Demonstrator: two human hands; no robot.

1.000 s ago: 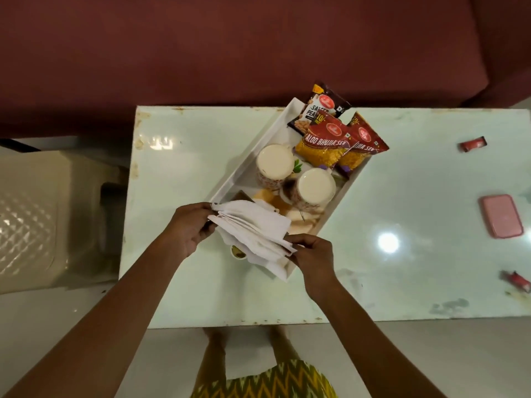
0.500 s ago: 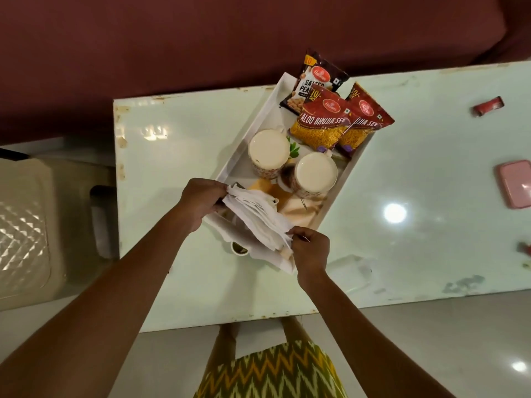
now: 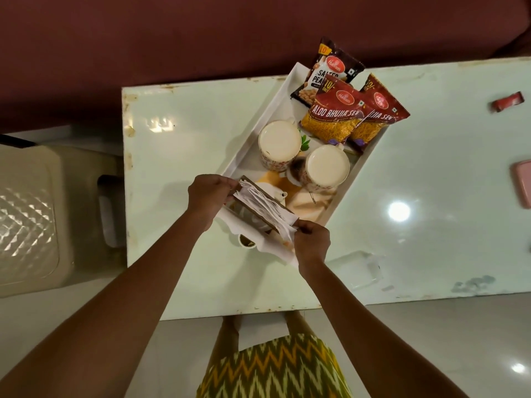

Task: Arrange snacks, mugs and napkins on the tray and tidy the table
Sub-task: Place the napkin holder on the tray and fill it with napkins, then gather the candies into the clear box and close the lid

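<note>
Fingers (image 3: 304, 227) of our left hand (image 3: 211, 196) and right hand (image 3: 312, 241) pinch ends of napkins (image 3: 260, 203), long axis between; tray (image 3: 255, 130) just beyond.

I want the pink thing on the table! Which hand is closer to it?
Right. The right hand pinches the napkins at the end toward the pink thing; the left hand holds their other end, farther from it.

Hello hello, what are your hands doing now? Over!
Left grip, right grip pinch napkins by the ends. Napkins in holder, tray near end. Mugs, snacks aboard; nothing blocking.
</note>
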